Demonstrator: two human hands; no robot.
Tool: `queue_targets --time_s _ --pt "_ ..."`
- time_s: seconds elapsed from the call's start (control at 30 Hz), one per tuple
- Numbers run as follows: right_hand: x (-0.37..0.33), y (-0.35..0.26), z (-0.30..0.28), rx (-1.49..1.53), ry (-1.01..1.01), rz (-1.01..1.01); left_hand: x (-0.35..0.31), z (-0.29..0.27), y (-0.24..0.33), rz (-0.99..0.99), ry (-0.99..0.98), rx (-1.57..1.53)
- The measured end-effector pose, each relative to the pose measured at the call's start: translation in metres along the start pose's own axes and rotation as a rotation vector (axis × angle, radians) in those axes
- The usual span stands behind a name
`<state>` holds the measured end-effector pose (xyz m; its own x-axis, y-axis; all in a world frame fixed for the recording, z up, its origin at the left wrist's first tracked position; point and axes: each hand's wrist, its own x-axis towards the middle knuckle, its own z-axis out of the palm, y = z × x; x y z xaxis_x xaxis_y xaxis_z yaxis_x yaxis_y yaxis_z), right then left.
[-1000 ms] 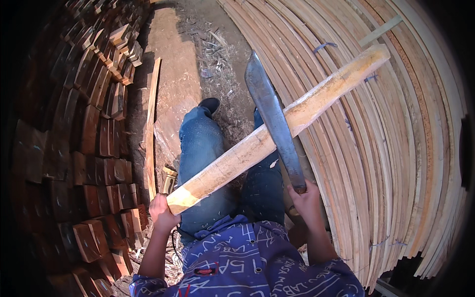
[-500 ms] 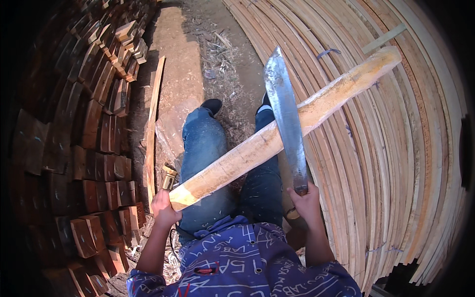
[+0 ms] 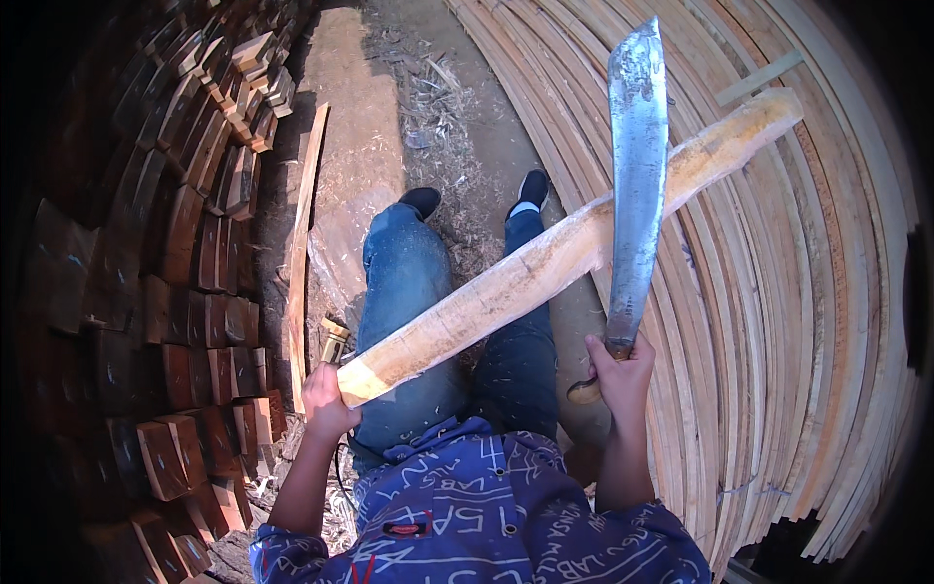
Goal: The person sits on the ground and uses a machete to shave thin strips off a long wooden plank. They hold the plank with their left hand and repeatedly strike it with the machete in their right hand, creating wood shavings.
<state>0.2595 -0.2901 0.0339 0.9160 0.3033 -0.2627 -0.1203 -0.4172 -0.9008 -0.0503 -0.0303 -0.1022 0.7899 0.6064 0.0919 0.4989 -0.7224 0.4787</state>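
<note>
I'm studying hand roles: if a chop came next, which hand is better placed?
Probably the right hand: it grips the machete, while the left hand holds one end of the timber.

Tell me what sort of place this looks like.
Probably a timber yard or open-air wood workshop: stacked cut timber lines the left side, long pale boards lie along the right, and wood shavings litter the ground between them.
</note>
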Motion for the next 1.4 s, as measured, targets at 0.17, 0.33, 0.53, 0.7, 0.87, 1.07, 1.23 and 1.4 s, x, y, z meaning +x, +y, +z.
queue_targets --time_s 0.17,0.33,0.53,0.7,0.87,1.07,1.23,1.4 --pt "0.001 0.003 0.010 0.047 -0.060 0.150 0.004 0.002 0.003 0.005 0.043 -0.079" --pt "-0.003 0.031 0.016 -0.198 -0.072 -0.037 0.002 -0.007 0.007 -0.025 0.014 -0.047" --pt "-0.004 0.012 0.011 0.058 -0.108 0.013 -0.002 0.003 -0.003 -0.014 0.023 -0.051" --pt "0.003 -0.008 -0.002 0.185 -0.032 0.012 0.000 0.006 -0.002 -0.012 0.026 -0.083" --pt "-0.013 0.024 0.005 -0.178 -0.094 -0.089 -0.002 0.004 -0.003 -0.035 0.032 -0.070" --pt "-0.025 0.019 0.006 -0.094 -0.166 0.129 -0.004 -0.004 0.002 -0.008 0.059 -0.017" --pt "-0.003 0.008 -0.011 0.116 -0.045 0.031 -0.004 0.001 0.000 -0.029 0.024 -0.001" --pt "-0.012 0.019 -0.009 -0.094 -0.092 -0.025 -0.001 0.000 0.005 -0.033 0.041 -0.027"
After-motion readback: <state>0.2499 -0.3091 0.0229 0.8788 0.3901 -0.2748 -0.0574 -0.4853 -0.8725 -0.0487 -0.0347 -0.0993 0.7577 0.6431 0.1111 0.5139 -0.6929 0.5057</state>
